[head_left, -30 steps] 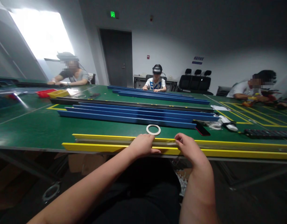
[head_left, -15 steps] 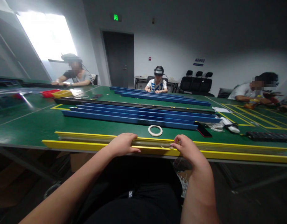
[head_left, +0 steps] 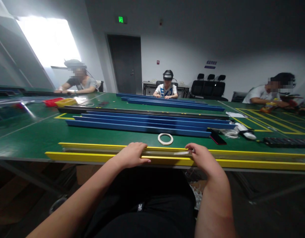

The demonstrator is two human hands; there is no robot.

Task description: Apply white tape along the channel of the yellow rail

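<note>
Across the near edge of the table lies a long yellow channel (head_left: pixel 88 157) with two raised walls and a greyish, shiny inside. My left hand (head_left: pixel 134 154) is clasped over it left of the middle, thumb on the near wall and fingers at the far wall. Farther right, my right hand (head_left: pixel 201 154) is pinched at the end of a short whitish strip (head_left: pixel 181 153), which looks like tape and lies inside the channel. Its fingertips are partly hidden. Just beyond the channel, between both hands, a roll of white tape (head_left: pixel 159 138) lies flat.
Several blue channels (head_left: pixel 137 128) and a long black rail (head_left: pixel 112 111) lie beyond the tape. At the right are a phone (head_left: pixel 218 137), a white object with a black strap (head_left: pixel 245 131) and a black strip-shaped item (head_left: pixel 286 142). Three people sit around the green table (head_left: pixel 30 135).
My right hand has shifted slightly right along the channel, and the whitish strip now lies flatter inside it. My left hand keeps its hold. The view has tilted a little.
</note>
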